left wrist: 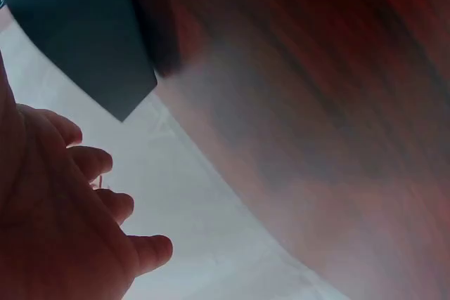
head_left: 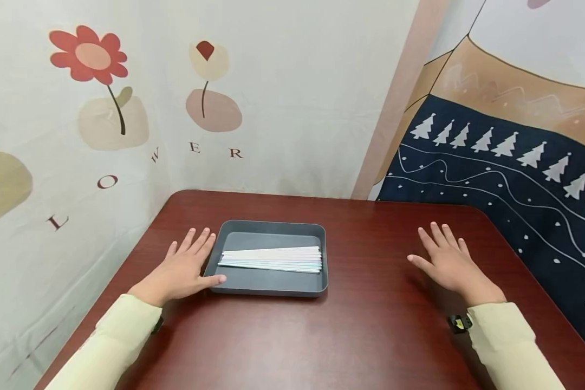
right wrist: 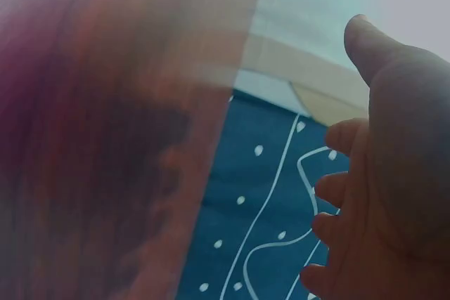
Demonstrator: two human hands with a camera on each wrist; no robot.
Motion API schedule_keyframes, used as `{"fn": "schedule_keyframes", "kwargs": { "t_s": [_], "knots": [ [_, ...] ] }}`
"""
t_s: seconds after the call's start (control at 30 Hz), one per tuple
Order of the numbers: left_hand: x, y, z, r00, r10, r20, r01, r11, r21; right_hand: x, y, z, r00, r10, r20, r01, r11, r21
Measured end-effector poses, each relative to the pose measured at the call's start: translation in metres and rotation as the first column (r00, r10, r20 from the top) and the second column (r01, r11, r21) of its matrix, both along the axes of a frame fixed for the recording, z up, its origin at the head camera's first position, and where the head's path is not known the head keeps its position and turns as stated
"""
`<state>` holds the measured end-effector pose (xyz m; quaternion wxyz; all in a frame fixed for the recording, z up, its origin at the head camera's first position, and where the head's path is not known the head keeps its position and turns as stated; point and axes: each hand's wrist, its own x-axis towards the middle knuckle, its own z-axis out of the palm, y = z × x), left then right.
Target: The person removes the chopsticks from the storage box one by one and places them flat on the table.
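Observation:
A grey rectangular tray [head_left: 268, 285] lies on the table, left of the middle. Inside it several thin white strips [head_left: 273, 259] lie side by side in a loose bundle, running left to right. My left hand [head_left: 180, 271] is at the tray's left side, fingers spread, the thumb overlapping the near left corner in the head view. In the left wrist view the tray's corner [left wrist: 91, 47] shows above the fingers. Far to the right of the tray, my right hand [head_left: 450, 265] hovers over the table with its fingers spread, holding nothing.
The dark red-brown wooden table [head_left: 370, 325] has rounded far corners. Behind it and to the left hangs a white cloth [head_left: 292, 108] printed with flowers and letters. A navy cloth [head_left: 468, 173] with white trees borders the right side.

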<state>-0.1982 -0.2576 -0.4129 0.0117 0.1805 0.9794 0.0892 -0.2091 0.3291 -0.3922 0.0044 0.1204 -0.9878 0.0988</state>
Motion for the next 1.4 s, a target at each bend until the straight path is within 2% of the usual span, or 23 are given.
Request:
{"fn": "schedule_keyframes", "kwargs": {
  "t_s": [0.13,0.33,0.67,0.87,1.1,1.4],
  "knots": [
    [0.001,0.004,-0.006,1.000,0.000,0.027,0.000,1.000,-0.002,-0.001,-0.010,0.003,1.000,0.022,0.001,-0.022,1.000,-0.003],
    [0.002,0.004,-0.011,0.999,0.008,0.035,-0.008,1.000,0.002,-0.002,-0.022,0.007,0.999,0.031,0.012,-0.031,0.999,0.008],
    [0.005,0.012,-0.009,0.999,0.007,0.050,-0.007,1.000,0.008,-0.011,-0.040,0.007,0.997,0.077,0.009,-0.077,0.997,-0.002],
    [0.001,0.014,-0.008,0.997,0.016,0.077,-0.017,1.000,0.015,-0.021,-0.057,0.008,0.994,0.105,0.027,-0.104,0.994,-0.014],
    [-0.006,0.015,-0.008,0.990,0.053,0.134,-0.061,0.996,0.059,-0.037,-0.078,0.016,0.990,0.140,0.026,-0.140,0.990,-0.016],
    [-0.004,0.012,-0.008,0.988,0.055,0.145,-0.068,0.994,0.088,-0.045,-0.112,0.028,0.979,0.205,0.006,-0.205,0.979,-0.001]
  ]
}}
